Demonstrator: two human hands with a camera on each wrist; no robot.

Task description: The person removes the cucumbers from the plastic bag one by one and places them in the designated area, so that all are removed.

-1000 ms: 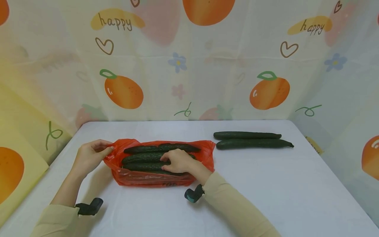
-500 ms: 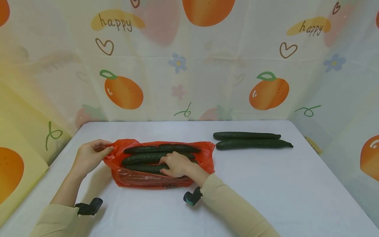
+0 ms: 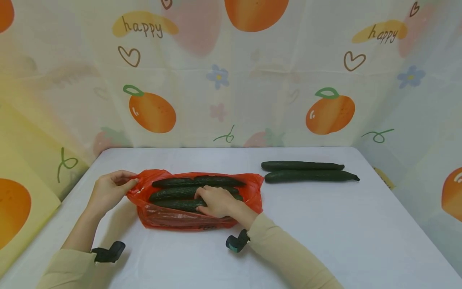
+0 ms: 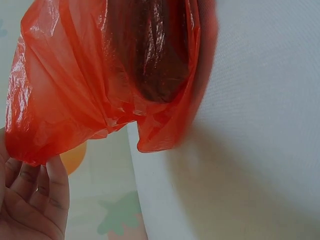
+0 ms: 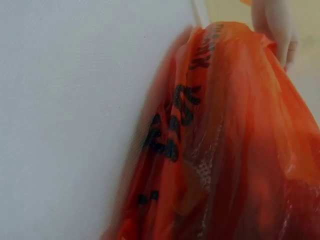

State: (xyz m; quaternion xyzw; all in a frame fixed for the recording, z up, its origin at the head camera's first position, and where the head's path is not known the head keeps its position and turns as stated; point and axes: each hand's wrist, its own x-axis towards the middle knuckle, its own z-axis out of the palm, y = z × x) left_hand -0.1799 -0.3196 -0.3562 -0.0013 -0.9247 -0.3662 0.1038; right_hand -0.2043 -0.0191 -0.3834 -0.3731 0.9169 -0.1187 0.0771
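Note:
A red plastic bag lies on its side on the table, its mouth spread toward the top and several dark green cucumbers inside. Thumb and fingers of my left hand pinch the bag's left end; the left wrist view shows that hand at the bag's edge. Inside the bag, my right hand grips the nearest cucumber, thumb on the near side and fingers over it. Behind it lie a middle cucumber and a back row. The right wrist view shows the bag's printed side, not the right hand.
Two loose cucumbers lie side by side at the back right of the white table, just right of the bag. A fruit-printed cloth hangs behind the table.
My right hand has shifted slightly toward the near side of the bag, and the nearest cucumber has moved with it. My left hand has stayed at the bag's end.

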